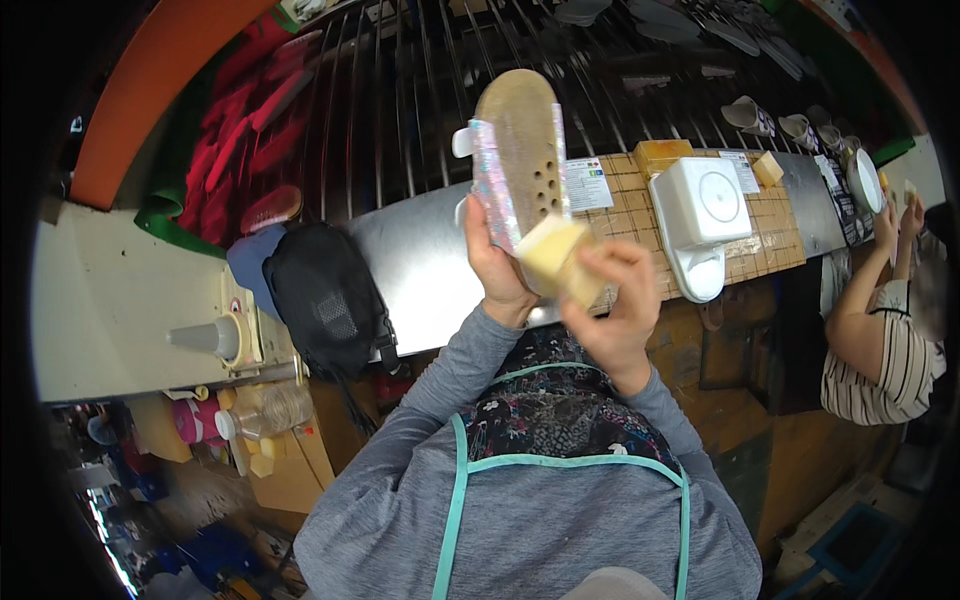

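My left hand (500,275) grips a sandal (518,130) near one end and holds it upright over the bench edge. The sandal has a tan footbed with several dark holes, shiny iridescent straps along both sides and white tabs on its left. Against its lower end sits a pale yellow sponge block (555,255), slightly smeared by motion. My right hand (620,305) pinches that sponge between thumb and fingers. The lower end of the sandal is hidden behind the sponge and my hands.
A white plastic dispenser (700,210) stands on a gridded board (775,230) to the right, beside a yellow block (662,155). A black bag (325,295) lies left on the metal bench (420,255). Beyond runs a rack of metal rods (370,90). A co-worker (880,345) works far right.
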Available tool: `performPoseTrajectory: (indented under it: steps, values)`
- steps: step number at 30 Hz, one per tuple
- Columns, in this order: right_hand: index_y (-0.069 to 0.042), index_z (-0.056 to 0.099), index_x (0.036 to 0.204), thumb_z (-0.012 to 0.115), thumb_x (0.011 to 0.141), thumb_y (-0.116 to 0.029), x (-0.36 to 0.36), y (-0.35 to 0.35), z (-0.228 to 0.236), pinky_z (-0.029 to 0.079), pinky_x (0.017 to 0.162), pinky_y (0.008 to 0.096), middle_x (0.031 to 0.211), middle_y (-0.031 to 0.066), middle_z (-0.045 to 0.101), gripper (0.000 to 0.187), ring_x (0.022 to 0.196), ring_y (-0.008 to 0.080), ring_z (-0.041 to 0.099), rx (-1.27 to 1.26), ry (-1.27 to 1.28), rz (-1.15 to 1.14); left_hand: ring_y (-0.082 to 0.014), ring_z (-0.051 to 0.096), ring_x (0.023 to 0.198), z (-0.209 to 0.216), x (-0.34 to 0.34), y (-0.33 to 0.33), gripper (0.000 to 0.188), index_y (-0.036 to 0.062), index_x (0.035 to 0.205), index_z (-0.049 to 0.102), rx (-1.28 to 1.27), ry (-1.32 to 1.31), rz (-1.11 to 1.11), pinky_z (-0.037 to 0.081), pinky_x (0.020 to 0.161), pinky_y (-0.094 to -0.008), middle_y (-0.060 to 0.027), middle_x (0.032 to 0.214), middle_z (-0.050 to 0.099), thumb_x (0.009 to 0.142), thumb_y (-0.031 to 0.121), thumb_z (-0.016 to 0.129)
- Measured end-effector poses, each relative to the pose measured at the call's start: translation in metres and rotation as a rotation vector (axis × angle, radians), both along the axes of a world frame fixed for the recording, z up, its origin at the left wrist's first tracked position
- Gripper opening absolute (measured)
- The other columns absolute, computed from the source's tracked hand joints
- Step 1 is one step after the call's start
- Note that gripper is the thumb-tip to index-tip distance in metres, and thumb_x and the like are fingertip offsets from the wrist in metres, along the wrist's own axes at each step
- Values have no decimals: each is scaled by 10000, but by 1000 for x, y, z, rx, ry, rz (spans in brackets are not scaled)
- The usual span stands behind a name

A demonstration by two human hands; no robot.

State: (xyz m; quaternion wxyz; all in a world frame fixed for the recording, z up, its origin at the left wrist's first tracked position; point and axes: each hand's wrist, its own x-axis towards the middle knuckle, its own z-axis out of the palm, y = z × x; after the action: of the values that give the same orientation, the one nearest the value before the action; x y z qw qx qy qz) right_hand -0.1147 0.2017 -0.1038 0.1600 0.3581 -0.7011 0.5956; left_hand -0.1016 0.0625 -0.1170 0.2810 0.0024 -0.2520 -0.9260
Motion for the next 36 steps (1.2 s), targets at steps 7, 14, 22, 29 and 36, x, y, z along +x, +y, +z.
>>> performPoseTrajectory:
  steps: [7, 14, 22, 29, 36]
  values:
    - [-94, 649, 1057, 790, 544, -28, 13, -6, -6, 484, 688, 306, 947, 83, 533, 537, 827, 217, 566, -31, 67, -127, -228, 617, 1025, -3, 7, -19, 527, 70, 1281, 491, 88, 19, 27, 522, 883, -371, -106, 1192, 595, 988, 477, 329]
    - [-85, 634, 1058, 785, 561, -31, 10, 5, -6, 480, 698, 322, 940, 80, 515, 522, 838, 232, 554, 102, 77, -240, -229, 626, 1023, -11, 18, -32, 505, 80, 1285, 508, 184, 52, -50, 536, 864, -368, -91, 1209, 597, 977, 461, 380]
    - [-125, 688, 1086, 776, 551, -89, 1, -14, 7, 389, 793, 338, 973, 75, 569, 544, 857, 218, 556, 81, 228, -161, -244, 623, 1024, -7, 9, -27, 484, 66, 1262, 521, 207, 69, -54, 515, 893, -375, -107, 1197, 609, 987, 429, 356]
    - [-126, 700, 1070, 763, 554, -108, 22, 2, -13, 407, 792, 342, 989, 80, 577, 520, 880, 219, 560, 163, 119, -40, -216, 613, 1019, -6, 2, -36, 502, 96, 1264, 502, 128, -65, 116, 521, 868, -375, -87, 1144, 610, 981, 476, 336]
    - [-38, 662, 1036, 665, 638, -7, -10, 95, -29, 473, 805, 367, 1032, 128, 545, 399, 941, 277, 562, 138, 7, -474, -342, 471, 1238, 6, 14, -65, 483, 24, 1289, 497, 404, -23, -226, 340, 1055, -548, -161, 1324, 518, 925, 340, 475]
